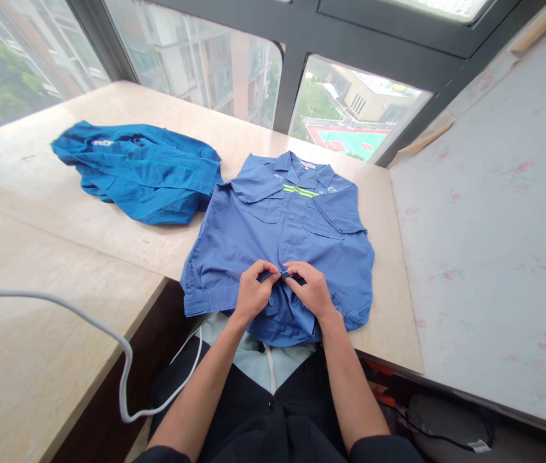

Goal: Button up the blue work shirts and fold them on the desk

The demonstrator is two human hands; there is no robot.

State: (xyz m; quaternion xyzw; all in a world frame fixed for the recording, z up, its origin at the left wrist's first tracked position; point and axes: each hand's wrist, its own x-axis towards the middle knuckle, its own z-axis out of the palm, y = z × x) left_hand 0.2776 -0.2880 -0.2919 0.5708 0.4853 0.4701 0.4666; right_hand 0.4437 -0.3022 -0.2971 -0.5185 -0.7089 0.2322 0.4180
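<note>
A blue short-sleeved work shirt [273, 238] with a yellow-green chest stripe lies front up on the beige sill, collar toward the window. Its hem hangs over the near edge. My left hand [253, 289] and my right hand [311, 288] meet at the shirt's front placket near the hem. Both pinch the fabric, with the fingertips of both closed around a small button between them.
A second, brighter blue garment [142, 170] lies crumpled at the back left of the beige sill [60, 212]. A white cable [123, 366] crosses the lower left counter and drops off its edge. A pale speckled board [494, 244] covers the right side. Windows stand behind.
</note>
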